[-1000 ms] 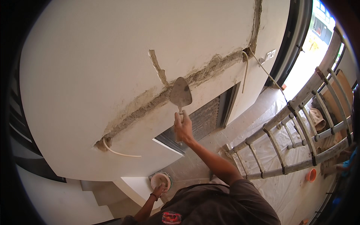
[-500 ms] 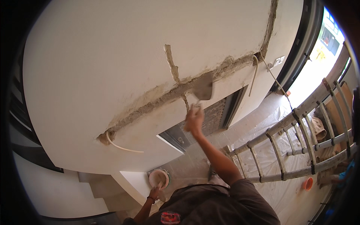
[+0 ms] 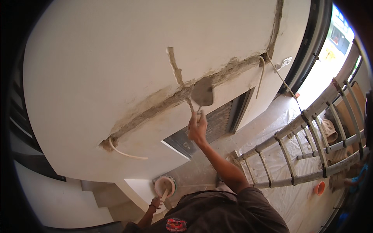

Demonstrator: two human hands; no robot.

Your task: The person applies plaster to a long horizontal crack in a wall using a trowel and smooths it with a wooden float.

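Note:
My right hand is closed round the handle of a trowel. The trowel's broad grey blade lies over the rough mortar-filled groove in the white wall, just right of where a short upper groove joins it. Low at the left, my left hand is closed beside a pale narrow stick-like piece; what exactly it grips is too small to make out. Below that hand's reach stands a round bucket, with a pale inside and partly covered by the narrow piece.
White cables hang from both groove ends. Under the groove is a dark framed wall opening. A metal ladder leans across the right, over plastic sheeting. An orange bucket stands there; part of another person shows at the right edge.
My right hand and the trowel have shifted a little left along the groove. My left hand has moved slightly left, away from the bucket.

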